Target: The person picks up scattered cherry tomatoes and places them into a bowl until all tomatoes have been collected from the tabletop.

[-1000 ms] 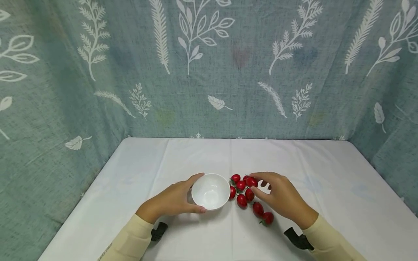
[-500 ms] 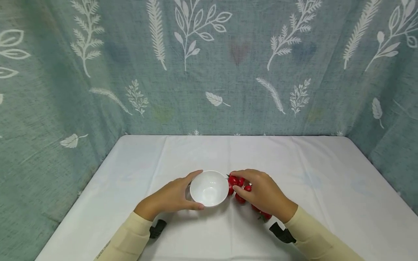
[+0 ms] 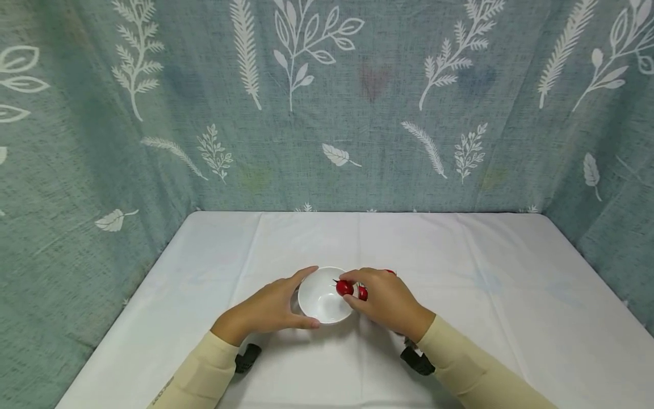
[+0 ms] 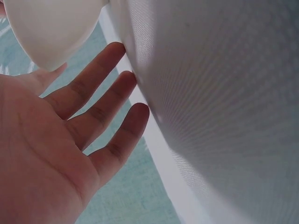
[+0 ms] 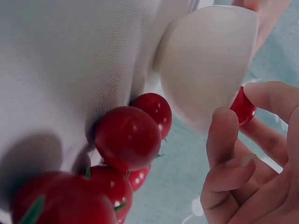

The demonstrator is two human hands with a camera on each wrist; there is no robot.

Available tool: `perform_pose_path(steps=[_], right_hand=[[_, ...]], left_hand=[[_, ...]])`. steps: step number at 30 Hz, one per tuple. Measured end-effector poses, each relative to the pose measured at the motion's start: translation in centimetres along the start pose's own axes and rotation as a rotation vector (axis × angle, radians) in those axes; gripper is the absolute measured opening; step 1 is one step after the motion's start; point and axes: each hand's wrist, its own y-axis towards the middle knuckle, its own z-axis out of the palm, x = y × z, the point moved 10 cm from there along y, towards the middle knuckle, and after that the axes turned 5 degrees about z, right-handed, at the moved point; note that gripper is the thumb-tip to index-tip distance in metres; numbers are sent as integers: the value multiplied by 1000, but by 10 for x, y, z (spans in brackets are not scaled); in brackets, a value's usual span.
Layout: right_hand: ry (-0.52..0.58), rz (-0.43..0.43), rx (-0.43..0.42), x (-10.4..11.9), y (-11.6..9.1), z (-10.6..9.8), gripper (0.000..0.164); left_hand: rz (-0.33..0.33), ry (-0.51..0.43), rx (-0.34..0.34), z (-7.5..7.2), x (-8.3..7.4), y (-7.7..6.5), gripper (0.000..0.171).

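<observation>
In the head view a small white bowl (image 3: 323, 301) stands upright on the table. My left hand (image 3: 273, 309) holds it from the left, thumb at the near rim and index finger at the far rim. The left wrist view shows the other fingers of that hand (image 4: 70, 121) extended, tips at the white cloth. Over the bowl's right rim, my right hand (image 3: 385, 301) pinches a red cherry tomato (image 3: 344, 287) with a green stem between thumb and index finger. Several more cherry tomatoes (image 5: 128, 139) lie right of the bowl, mostly hidden under the right hand in the head view.
A white cloth (image 3: 245, 250) with faint creases covers the table. Green-grey curtains (image 3: 327, 113) printed with white leaves hang behind the table and along both sides. Black wrist-camera mounts (image 3: 418, 361) sit under the sleeves.
My right hand has moved left from above the tomato cluster to the bowl's right rim, carrying one cherry tomato. The left hand stays at the bowl; the head view has shifted slightly.
</observation>
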Motion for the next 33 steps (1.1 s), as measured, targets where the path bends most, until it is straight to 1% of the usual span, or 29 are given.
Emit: perform_pose_path(steps=[7, 15, 21, 26, 30, 33], right_hand=[[-12, -4, 65, 1, 9, 14, 32], [17, 21, 127, 1, 18, 24, 31], [9, 33, 150, 1, 20, 28, 31], [-12, 31, 160, 1, 20, 33, 30], [-1, 35, 172, 0, 21, 37, 30], [2, 40, 196, -1, 23, 41, 31]], left_hand=[[-4, -5, 0, 2, 3, 0, 112], [4, -16, 7, 1, 4, 0, 112], [3, -8, 13, 2, 4, 1, 112], [-6, 1, 3, 2, 3, 1, 112], [-11, -5, -4, 1, 1, 0, 112], [-16, -10, -4, 0, 1, -1, 112]])
